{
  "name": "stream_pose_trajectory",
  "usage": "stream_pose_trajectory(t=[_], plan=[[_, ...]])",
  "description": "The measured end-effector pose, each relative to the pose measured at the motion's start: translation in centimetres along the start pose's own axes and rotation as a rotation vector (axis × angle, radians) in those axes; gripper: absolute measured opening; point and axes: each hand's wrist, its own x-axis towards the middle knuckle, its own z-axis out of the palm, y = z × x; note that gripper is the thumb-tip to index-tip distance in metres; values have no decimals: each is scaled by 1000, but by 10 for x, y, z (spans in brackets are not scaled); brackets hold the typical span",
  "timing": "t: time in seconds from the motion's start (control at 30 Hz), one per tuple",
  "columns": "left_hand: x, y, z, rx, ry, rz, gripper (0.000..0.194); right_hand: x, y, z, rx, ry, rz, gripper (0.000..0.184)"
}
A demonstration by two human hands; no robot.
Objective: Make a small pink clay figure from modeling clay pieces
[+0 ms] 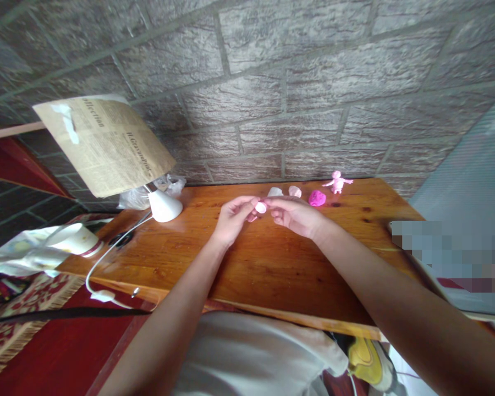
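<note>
Grip: left hand point(232, 218) and right hand point(293, 214) both pinching pale clay ball point(261, 207).
Place: just before magenta lump point(317, 198).
Risk: over-squeezing could flatten it, or it drops onto the table point(272, 258).

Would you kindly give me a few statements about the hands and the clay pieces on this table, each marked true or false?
1. Both hands, left hand and right hand, pinch a small pale pink clay piece between them. True.
2. A pink figure stands near the table's far edge. True.
3. The bright pink lump is in the left hand. False: it lies on the table, beyond the right hand.
4. The white lamp stands to the right of the hands. False: it is to their left.
5. The wall behind is plain white. False: it has a grey brick pattern.
</note>
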Motion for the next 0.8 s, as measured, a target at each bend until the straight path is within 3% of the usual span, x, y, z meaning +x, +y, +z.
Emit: stream_pose_trajectory(t=[0.8], plan=[[-1, 2, 2, -4, -30, -40, 34, -1, 0, 1, 7, -17, -6, 13]])
